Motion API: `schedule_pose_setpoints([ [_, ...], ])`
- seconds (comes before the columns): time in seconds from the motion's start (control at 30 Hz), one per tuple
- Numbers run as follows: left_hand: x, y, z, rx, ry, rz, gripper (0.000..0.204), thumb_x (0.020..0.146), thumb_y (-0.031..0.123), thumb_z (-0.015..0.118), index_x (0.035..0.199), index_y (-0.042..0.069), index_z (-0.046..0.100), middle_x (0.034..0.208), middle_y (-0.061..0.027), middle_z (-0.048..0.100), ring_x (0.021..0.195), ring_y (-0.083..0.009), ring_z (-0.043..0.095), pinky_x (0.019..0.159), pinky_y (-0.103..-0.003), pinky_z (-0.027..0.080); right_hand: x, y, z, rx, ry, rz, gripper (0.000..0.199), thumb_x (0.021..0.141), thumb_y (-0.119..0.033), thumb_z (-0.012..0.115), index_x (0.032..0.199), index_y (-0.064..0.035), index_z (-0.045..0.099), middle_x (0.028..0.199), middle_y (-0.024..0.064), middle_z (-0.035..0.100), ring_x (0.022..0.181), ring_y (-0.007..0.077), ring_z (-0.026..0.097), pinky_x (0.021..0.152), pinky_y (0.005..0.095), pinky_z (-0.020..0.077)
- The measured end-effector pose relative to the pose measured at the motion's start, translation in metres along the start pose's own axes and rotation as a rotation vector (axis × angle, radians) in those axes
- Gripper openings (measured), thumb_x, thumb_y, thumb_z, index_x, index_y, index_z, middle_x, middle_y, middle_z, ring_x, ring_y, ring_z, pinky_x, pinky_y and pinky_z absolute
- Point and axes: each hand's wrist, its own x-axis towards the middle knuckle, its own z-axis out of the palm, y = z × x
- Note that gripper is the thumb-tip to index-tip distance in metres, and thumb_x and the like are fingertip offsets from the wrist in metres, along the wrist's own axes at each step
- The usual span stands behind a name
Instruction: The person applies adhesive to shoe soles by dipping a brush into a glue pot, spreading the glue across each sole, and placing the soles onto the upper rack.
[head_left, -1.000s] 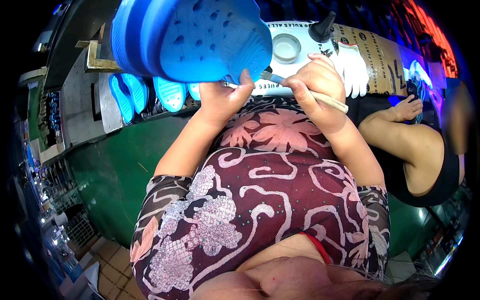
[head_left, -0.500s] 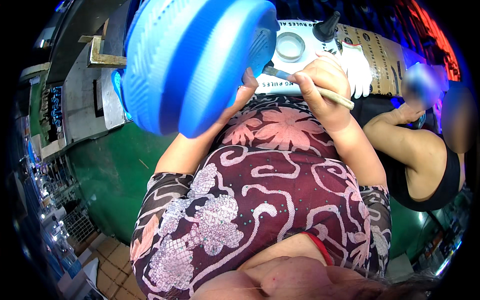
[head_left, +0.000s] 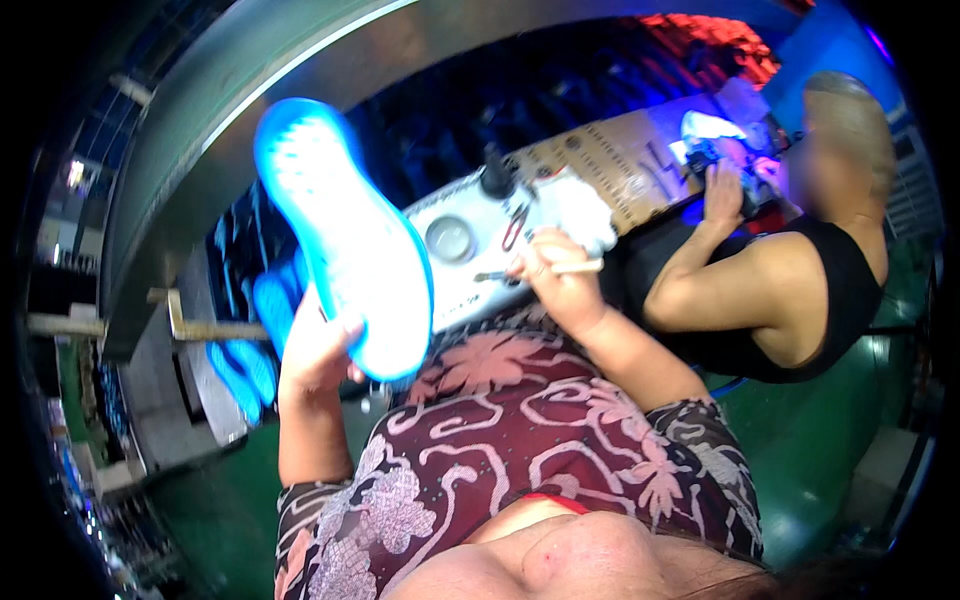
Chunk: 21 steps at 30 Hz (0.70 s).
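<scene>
My left hand (head_left: 320, 345) is closed around the lower part of a blue shoe sole (head_left: 355, 245). The sole stands up at a tilt, its face toward me washed out white by strong light. In my right hand (head_left: 565, 290), a thin brush with a pale handle (head_left: 580, 267) is pinched between the fingers. Its dark bristles point left, apart from the sole and over the white work surface (head_left: 455, 300). Just beyond the brush sits a round shallow dish (head_left: 452, 240); its contents cannot be made out.
Behind the dish stands a black cone-topped bottle (head_left: 496, 175), with a white glove (head_left: 585, 210) to its right. More blue soles (head_left: 240, 375) lie at left by a wooden bracket (head_left: 200, 328). Printed cardboard (head_left: 625, 165) covers the bench toward a co-worker (head_left: 790, 290). A metal beam (head_left: 190, 190) arches overhead.
The sole has moved away from me and turned, so its broad bright face shows instead of its ridged side. The brush is now apart from it. My view has shifted and tilted.
</scene>
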Motion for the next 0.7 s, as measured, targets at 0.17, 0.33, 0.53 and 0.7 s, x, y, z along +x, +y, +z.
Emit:
schedule_pose_setpoints([
  [0.17, 0.083, 0.045, 0.068, 0.151, -0.597, -0.128, 0.068, 0.072, 0.022, 0.069, 0.125, -0.005, 0.037, 0.093, -0.0142, 0.06, 0.056, -0.0121, 0.06, 0.047, -0.022, 0.049, -0.022, 0.01, -0.016, -0.201, 0.1, -0.251, 0.025, 0.085, -0.011, 0.056, 0.062, -0.0035, 0.062, 0.06, 0.0086, 0.058, 0.062, 0.0257, 0.055, 0.065, 0.0355, 0.0411],
  [0.33, 0.259, 0.101, 0.157, -0.448, -0.25, 0.064, 0.031, 0.085, 0.003, 0.057, 0.111, -0.009, 0.046, 0.105, -0.0239, 0.06, 0.092, -0.0275, 0.064, 0.074, -0.025, 0.056, -0.016, -0.005, -0.025, -0.038, 0.126, 0.086, 0.027, 0.086, -0.013, 0.055, 0.062, -0.0019, 0.061, 0.058, 0.0097, 0.057, 0.06, 0.0258, 0.054, 0.062, 0.0354, 0.0409],
  [0.53, 0.188, 0.091, 0.177, -0.295, -0.404, 0.398, 0.059, 0.087, 0.015, 0.059, 0.134, 0.0, 0.027, 0.104, -0.0205, 0.056, 0.086, -0.0269, 0.062, 0.074, -0.032, 0.051, -0.029, 0.009, -0.027, 0.131, 0.247, 0.317, 0.034, 0.094, -0.022, 0.044, 0.079, 0.0006, 0.066, 0.068, 0.0074, 0.06, 0.065, 0.0176, 0.056, 0.066, 0.0299, 0.0433],
  [0.7, 0.093, 0.003, 0.073, 0.299, -0.644, -0.036, 0.028, 0.092, 0.025, 0.052, 0.093, -0.003, 0.058, 0.062, -0.0051, 0.056, 0.054, -0.0113, 0.056, 0.053, -0.022, 0.045, -0.011, -0.015, -0.021, 0.085, 0.232, 0.146, 0.042, 0.096, -0.028, 0.036, 0.096, 0.0031, 0.064, 0.084, 0.0127, 0.06, 0.073, 0.0195, 0.056, 0.072, 0.0299, 0.0441],
])
